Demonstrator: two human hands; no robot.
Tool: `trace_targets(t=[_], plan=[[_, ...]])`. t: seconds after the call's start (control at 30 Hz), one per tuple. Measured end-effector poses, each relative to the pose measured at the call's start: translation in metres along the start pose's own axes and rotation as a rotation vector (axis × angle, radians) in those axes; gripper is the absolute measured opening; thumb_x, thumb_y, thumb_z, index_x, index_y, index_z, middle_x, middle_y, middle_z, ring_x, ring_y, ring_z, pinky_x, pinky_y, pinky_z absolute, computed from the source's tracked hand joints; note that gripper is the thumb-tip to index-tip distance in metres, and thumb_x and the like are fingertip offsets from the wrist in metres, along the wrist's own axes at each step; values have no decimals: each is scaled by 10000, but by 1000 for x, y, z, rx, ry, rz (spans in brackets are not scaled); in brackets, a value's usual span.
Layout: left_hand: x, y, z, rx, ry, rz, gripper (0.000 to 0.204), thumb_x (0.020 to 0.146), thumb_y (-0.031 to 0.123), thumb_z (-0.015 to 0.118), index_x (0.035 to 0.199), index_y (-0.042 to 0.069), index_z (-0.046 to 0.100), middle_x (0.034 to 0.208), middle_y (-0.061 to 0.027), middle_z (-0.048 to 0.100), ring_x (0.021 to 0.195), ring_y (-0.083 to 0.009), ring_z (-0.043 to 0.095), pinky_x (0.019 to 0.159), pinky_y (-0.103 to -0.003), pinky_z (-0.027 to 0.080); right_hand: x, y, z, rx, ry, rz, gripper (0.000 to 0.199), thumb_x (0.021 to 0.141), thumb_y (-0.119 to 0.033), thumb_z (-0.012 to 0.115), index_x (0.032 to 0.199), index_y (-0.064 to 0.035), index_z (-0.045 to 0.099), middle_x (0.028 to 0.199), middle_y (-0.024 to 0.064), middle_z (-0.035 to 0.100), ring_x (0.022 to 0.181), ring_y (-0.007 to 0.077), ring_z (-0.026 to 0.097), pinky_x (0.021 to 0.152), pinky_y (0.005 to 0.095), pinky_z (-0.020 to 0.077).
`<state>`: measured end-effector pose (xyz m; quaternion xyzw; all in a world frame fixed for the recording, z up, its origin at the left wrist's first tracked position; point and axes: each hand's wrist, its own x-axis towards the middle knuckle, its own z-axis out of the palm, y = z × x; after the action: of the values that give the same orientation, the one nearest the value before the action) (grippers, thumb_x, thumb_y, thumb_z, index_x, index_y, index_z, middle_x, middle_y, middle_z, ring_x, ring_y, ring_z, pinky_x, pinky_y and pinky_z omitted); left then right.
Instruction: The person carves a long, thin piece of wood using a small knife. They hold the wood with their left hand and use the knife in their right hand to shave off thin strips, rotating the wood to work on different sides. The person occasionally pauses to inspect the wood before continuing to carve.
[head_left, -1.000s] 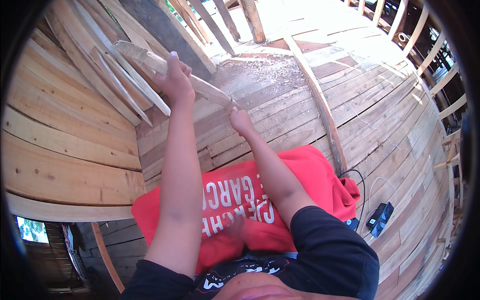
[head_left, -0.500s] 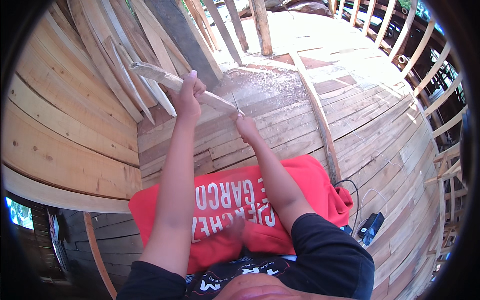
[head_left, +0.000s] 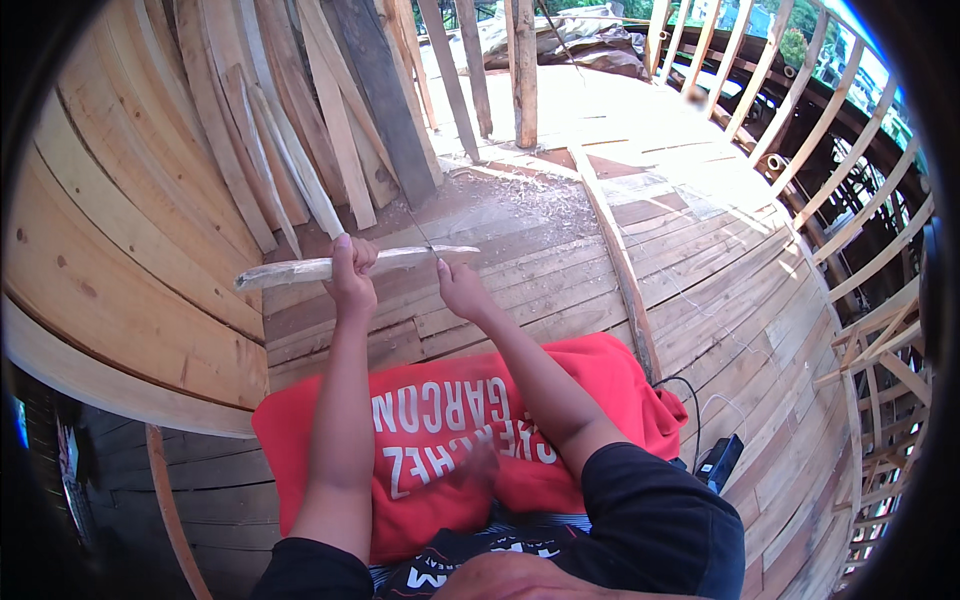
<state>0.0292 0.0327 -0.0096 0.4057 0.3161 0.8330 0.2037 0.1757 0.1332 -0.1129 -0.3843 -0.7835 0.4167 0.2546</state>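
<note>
My left hand (head_left: 354,275) is wrapped round a pale, roughly hewn stick (head_left: 290,272), which lies almost level above the plank floor. Its thick end points left and its thinner end reaches past my right hand (head_left: 464,290). Pinched in that right hand is what looks like a thin-bladed knife (head_left: 418,225). The narrow dark blade crosses the stick near its thin end and points away from me; the handle is hidden in my fingers. A red cloth (head_left: 440,390) with white lettering covers my lap beneath both forearms.
Curved wooden planking (head_left: 150,250) rises at my left, with loose boards (head_left: 300,110) leaning beyond it. Wood shavings (head_left: 540,200) litter the floor ahead. A long batten (head_left: 615,250) lies across the planks. A black power adapter (head_left: 719,462) with cables rests at my right.
The stick has swung from slanting down rightward to nearly level. My left hand has come lower and nearer, while my right has shifted slightly left and down with the blade.
</note>
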Motion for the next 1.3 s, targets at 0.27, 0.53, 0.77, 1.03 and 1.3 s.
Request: trace_targets(t=[0.27,0.53,0.77,1.03,1.3], plan=[[-7,-8,-8,-3,-43,31,432,1037,246,484,651,100,355,574,24,350,548,-92,315,534,-291,277,1,8,0,-17,-79,116,583,1046,-425,360,907,82,612,836,318,636,843,480,631,784,531,461],[3,3,4,44,14,-25,420,995,256,577,644,79,427,604,8,431,593,-105,414,570,-281,346,29,34,-21,-32,-96,530,534,1042,-487,374,731,-62,467,535,25,432,393,156,393,365,349,329],[1,2,4,-64,99,-103,440,975,223,608,616,105,382,576,17,405,552,-102,384,553,-269,324,12,7,-7,-2,-95,270,553,1025,-477,387,834,8,570,571,71,492,458,198,524,389,360,423],[4,-8,-21,-118,99,-29,449,970,189,527,588,110,303,534,22,293,516,-102,253,526,-313,230,8,63,-38,-3,-222,524,546,1023,-508,401,758,-46,523,569,20,463,461,137,488,395,315,413],[6,0,-7,-101,-4,-39,406,946,145,438,601,125,226,523,12,223,494,-135,189,524,-334,222,31,67,-33,-5,-186,287,592,1029,-493,406,701,-14,521,579,80,511,516,205,524,511,392,441]])
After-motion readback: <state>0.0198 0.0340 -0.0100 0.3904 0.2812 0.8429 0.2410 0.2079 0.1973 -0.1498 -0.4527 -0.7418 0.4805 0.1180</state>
